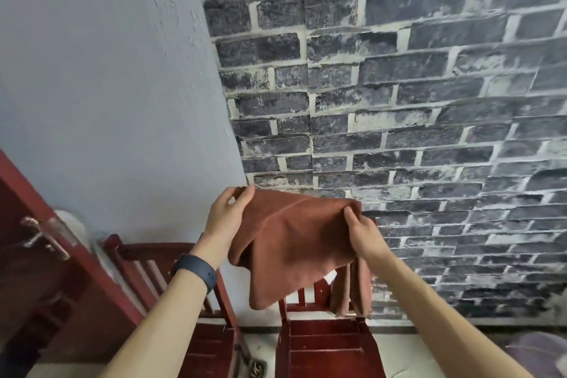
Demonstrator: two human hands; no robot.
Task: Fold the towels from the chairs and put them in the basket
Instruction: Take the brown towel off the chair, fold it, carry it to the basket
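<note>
Towel [294,242]: rust-brown terry cloth, held up in the air in front of the walls, above and between two chairs. Its top edge is stretched between both hands; the body hangs doubled, with one corner drooping to a rounded point low at centre.

Door [46,270]: dark red, at the far left, with a metal lever handle [40,238] on its edge.

Plain wall [107,86]: pale blue-grey, textured paint, filling the upper left.

Left chair [190,301]: dark red wood, slatted back, standing against the plain wall, partly hidden by the left forearm.

Left hand [227,215]: raised, fingers pressed together with the thumb, pinching the towel's upper left corner. A dark blue band [196,270] sits on the wrist.

Right hand [362,230]: raised at about the same height, thumb and fingers closed on the towel's upper right corner, cloth bunched under the thumb.

Right chair [325,347]: dark red wood, seat directly below the held towel, back against the wall.

Second towel [352,291]: same rust-brown, draped over the back of the right chair, hanging in folds just beside and behind the held one, below the right hand.

Brick wall [429,101]: dark grey bricks with pale mortar lines, filling the centre and right.

Floor [264,347]: pale, visible between the two chairs.
</note>
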